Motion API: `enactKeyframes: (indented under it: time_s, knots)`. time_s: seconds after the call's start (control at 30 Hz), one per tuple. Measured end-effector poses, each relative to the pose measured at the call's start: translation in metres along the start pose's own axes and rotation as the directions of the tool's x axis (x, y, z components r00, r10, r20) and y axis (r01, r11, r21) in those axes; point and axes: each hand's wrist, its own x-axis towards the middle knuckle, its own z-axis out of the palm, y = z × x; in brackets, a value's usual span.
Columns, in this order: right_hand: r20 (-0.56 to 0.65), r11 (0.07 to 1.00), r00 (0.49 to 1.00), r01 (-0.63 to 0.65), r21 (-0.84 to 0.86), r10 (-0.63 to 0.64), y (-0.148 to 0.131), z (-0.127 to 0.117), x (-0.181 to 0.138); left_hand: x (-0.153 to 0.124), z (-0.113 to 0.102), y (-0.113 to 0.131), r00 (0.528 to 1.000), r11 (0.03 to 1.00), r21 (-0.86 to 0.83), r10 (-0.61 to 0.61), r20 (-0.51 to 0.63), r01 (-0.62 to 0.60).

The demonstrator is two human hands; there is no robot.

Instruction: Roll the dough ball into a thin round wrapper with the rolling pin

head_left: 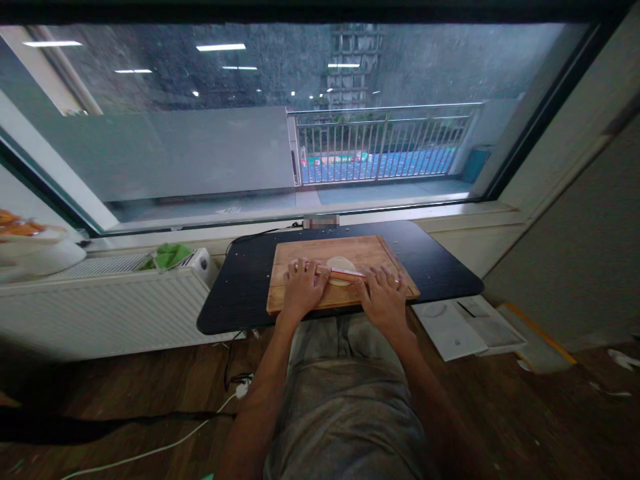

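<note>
A thin, pale round of dough (341,263) lies flat on a wooden cutting board (293,251). Across it runs a slim rolling pin (345,272), its middle showing between my hands. My left hand (305,288) is over the pin's left end, fingers curled on it. On the opposite end, my right hand (384,295) bears on the pin in the same way, palm down. The hands cover both ends of the pin. Part of the dough's near side shows just below the pin.
The board rests on a black table (240,280) scattered with crumbs, below a large window. A white radiator (125,307) with a green cloth (171,255) stands at left. White boxes (450,330) lie on the floor at right, and cables (243,387) at lower left.
</note>
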Motion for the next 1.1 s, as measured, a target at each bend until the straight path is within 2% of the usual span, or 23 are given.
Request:
enactKeyframes:
  time_s: [0.13,0.33,0.53,0.63,0.8,0.93,1.1]
  knots:
    - [0.071,0.999,0.997,-0.042,0.032,0.040,0.002,-0.003,0.004,0.000,0.000,0.001,1.000,1.000,0.009,-0.017,-0.006,0.017]
    - [0.157,1.000,0.988,0.003,0.010,-0.005,0.001,-0.016,0.034,-0.001,0.002,0.002,0.998,0.998,0.030,-0.057,-0.038,0.058]
    - [0.209,1.000,0.977,-0.027,-0.002,0.027,0.001,-0.010,0.054,0.000,0.004,0.002,0.996,0.994,0.079,-0.074,-0.042,0.077]
    - [0.148,0.994,0.984,-0.102,0.032,0.097,-0.001,-0.004,0.051,0.000,0.004,0.003,0.996,0.992,0.092,-0.078,-0.031,0.081]
    - [0.062,0.979,0.979,-0.198,0.046,0.195,-0.002,-0.001,0.028,-0.002,0.003,0.003,0.997,0.992,0.107,-0.066,-0.028,0.068]
    - [0.066,0.981,0.980,-0.190,0.032,0.187,0.001,-0.003,0.014,-0.003,0.004,0.001,0.998,0.993,0.106,-0.059,-0.018,0.060]
    - [0.123,0.984,0.976,-0.176,-0.025,0.178,0.002,-0.007,0.018,-0.001,0.005,0.002,0.998,0.990,0.128,-0.065,-0.001,0.065]
